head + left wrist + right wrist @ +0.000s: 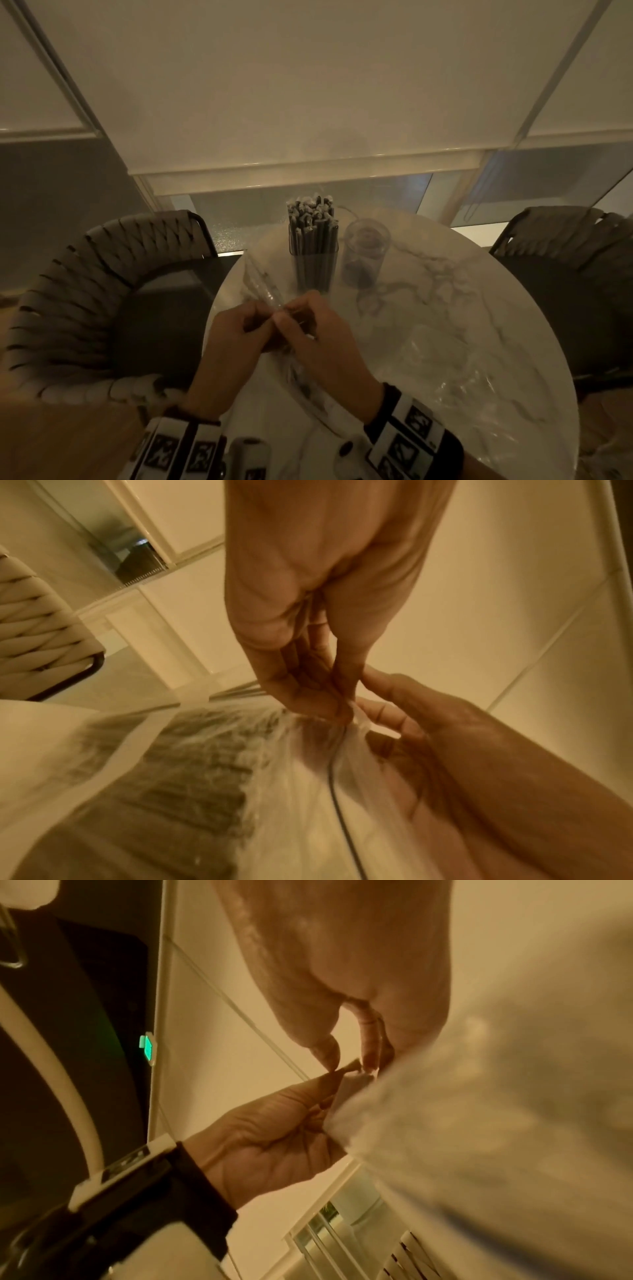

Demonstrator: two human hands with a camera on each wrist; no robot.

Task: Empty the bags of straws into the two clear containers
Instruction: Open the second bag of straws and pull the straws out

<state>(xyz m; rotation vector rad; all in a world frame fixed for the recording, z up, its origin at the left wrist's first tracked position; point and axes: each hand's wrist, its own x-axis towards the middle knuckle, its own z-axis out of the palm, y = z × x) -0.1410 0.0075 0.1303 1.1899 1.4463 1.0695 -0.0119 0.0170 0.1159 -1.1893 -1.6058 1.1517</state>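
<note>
Both hands meet over the near middle of the round marble table point(479, 308). My left hand point(265, 320) and right hand point(291, 315) each pinch the mouth of a clear plastic bag of dark straws point(298, 373). In the left wrist view my left hand point(341, 708) and right hand point(383, 710) grip the crumpled bag top, and the straws in the bag point(192, 764) show below. The right wrist view shows the bag point(479, 1123) only as a blur. Behind the hands stands a clear container packed with dark straws point(313, 246). Beside it is a second clear container point(364, 253), which looks almost empty.
A crumpled empty clear bag point(442, 363) lies on the table to the right of my hands. A woven chair point(85, 291) stands at the table's left, another chair point(565, 246) at the right. Window blinds hang behind the table.
</note>
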